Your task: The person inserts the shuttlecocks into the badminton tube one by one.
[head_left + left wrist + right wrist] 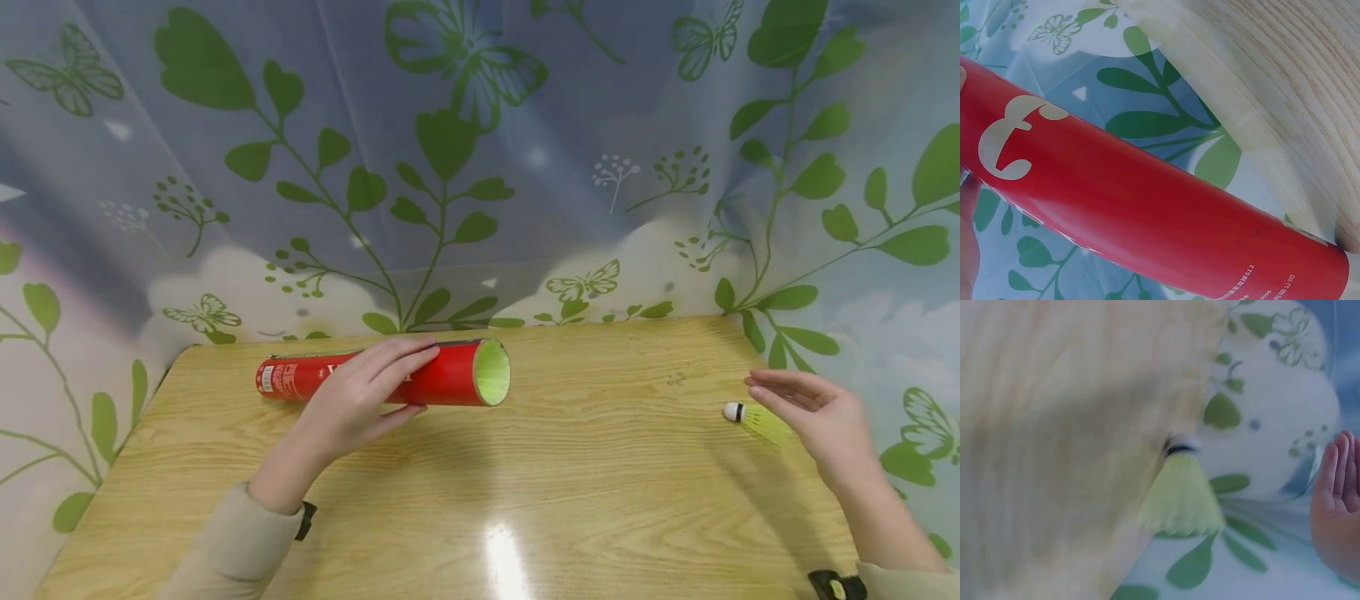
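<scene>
My left hand (358,404) grips a red shuttlecock tube (447,377) lying sideways over the table's back left part, fingers over the top and thumb at the near side. The tube's right end is uncovered and shows a pale yellow-green inside. Red tube wall (1129,187) with white print fills much of the left wrist view. At the right, a yellow shuttlecock (759,419) with a white cork and a black band lies on the table. My right hand (834,427) hovers just beside it, holding nothing. In the right wrist view the shuttlecock (1182,494) looks apart from the hand (1338,503).
The wooden table (585,467) runs back to a curtain (525,167) printed with green leaves and butterflies. The curtain hangs close along the back and both sides. A bright light reflection lies near the table's front middle.
</scene>
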`<state>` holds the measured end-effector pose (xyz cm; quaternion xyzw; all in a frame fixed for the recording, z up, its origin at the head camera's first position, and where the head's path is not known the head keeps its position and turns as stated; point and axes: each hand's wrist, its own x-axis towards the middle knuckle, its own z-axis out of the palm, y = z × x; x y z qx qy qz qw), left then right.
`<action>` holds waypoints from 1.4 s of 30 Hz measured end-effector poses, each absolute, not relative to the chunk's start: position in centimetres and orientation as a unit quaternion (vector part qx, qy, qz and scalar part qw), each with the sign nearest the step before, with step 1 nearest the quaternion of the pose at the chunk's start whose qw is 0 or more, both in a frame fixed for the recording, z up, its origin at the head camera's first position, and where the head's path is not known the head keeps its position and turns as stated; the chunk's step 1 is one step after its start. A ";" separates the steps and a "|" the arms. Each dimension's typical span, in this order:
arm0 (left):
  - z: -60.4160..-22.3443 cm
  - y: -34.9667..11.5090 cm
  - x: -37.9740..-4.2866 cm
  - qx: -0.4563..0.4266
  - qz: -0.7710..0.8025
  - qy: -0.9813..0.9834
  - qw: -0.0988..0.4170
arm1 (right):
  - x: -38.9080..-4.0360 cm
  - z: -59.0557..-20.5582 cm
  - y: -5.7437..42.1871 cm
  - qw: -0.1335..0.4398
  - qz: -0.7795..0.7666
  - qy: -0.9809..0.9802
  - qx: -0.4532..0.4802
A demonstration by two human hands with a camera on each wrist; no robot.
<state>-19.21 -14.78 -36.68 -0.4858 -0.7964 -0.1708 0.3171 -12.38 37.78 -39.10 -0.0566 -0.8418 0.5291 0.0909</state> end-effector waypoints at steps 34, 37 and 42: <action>-36.7 -14.7 -19.2 -0.487 -0.173 -0.791 0.328 | -11.0 -44.7 46.0 0.015 0.396 -0.903 -0.167; -36.7 -14.7 -19.2 -0.490 -0.172 -0.790 0.326 | -11.2 -44.9 46.1 0.008 0.391 -0.907 -0.158; -36.7 -14.7 -19.2 -0.492 -0.172 -0.789 0.324 | -11.4 -45.0 46.2 -0.003 0.390 -0.911 -0.137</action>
